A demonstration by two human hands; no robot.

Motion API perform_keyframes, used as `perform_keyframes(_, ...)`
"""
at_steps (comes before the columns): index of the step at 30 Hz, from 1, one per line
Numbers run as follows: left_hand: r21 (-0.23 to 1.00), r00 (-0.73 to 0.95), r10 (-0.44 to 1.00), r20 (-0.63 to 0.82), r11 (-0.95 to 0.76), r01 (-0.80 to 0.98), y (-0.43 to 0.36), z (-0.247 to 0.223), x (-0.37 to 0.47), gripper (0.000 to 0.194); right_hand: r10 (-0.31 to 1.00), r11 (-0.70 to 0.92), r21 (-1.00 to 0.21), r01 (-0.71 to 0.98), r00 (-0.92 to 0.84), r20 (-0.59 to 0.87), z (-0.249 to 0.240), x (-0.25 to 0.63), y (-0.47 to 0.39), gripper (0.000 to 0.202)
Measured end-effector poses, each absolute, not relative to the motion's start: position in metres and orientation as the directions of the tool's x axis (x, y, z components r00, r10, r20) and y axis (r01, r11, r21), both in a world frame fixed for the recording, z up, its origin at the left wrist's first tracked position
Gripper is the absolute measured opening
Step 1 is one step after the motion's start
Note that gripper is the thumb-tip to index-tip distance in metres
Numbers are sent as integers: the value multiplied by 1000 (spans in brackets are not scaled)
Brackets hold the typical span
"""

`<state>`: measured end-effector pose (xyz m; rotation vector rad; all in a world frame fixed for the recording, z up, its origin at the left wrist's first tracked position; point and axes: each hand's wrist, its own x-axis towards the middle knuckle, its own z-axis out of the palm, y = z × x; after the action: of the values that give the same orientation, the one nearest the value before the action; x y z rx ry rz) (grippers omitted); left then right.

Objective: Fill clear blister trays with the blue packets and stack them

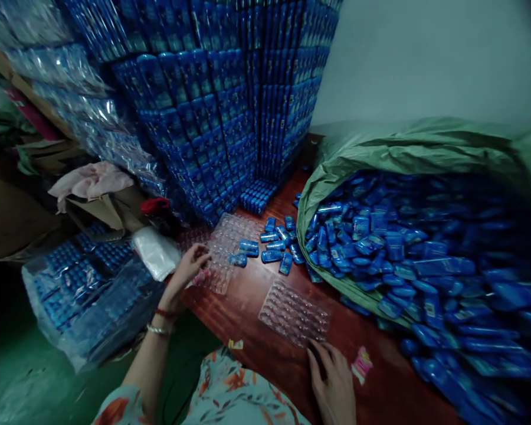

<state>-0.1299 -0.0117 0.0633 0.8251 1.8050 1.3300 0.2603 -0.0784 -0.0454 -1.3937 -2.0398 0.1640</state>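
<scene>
My left hand (189, 270) is over the left edge of several clear moulded plastic trays (223, 260), fingers loosely bent and apart, with nothing visible in them. Another clear plastic tray (294, 313), with rows of hollows, lies flat on the reddish wooden table (248, 301). At its near right corner is my right hand (334, 375), thumb and forefinger tips close together on the edge. Small blue packs (272, 255) lie loose beyond this tray. A couple of blue packs (248, 247) rest on or beside the left-hand trays.
A green sack (318, 200) on the right spills many blue packs (393, 245). Tall stacks of filled trays (194, 130) rise behind. At left are a bagged blue batch (92, 289), a bag with pink cloth (92, 183) and white plastic (157, 254). A pink wrapper (361, 365) lies near my right hand.
</scene>
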Motion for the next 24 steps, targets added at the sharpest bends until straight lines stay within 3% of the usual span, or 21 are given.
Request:
perform_keyframes(4,886,-527,843,-103,319,337,4,71,-187,15,884,412,-470,781,-217,414,-40,257,-76,36)
perform_keyframes(8,689,-608,747,269,291,663,6,67,-179,23,897,392,-474,788,-213,387,-37,272,-82,34)
perform_keyframes(10,683,-563,737,375,190,705,5,62,-146,27,899,376,-452,809,-200,388,-36,280,-90,33)
perform_keyframes(12,747,-414,846,336,29,664,10,56,-100,26,898,371,-408,834,-210,387,-33,286,-97,34)
perform_keyframes(14,790,-158,957,245,-102,605,23,48,-54,20,890,379,-337,862,-238,390,-27,288,-99,34)
perform_keyframes(16,771,-107,980,170,-65,634,43,41,-18,22,878,377,-266,887,-251,408,-19,286,-95,32)
perform_keyframes(20,396,-74,996,49,49,917,78,30,20,41,872,352,-262,899,-213,440,2,272,-68,28)
perform_keyframes(22,259,20,999,36,-29,965,84,24,29,47,891,334,-329,883,-181,417,10,261,-51,27)
perform_keyframes(24,204,127,991,49,-134,970,84,16,37,51,912,306,-398,865,-147,383,12,251,-37,26)
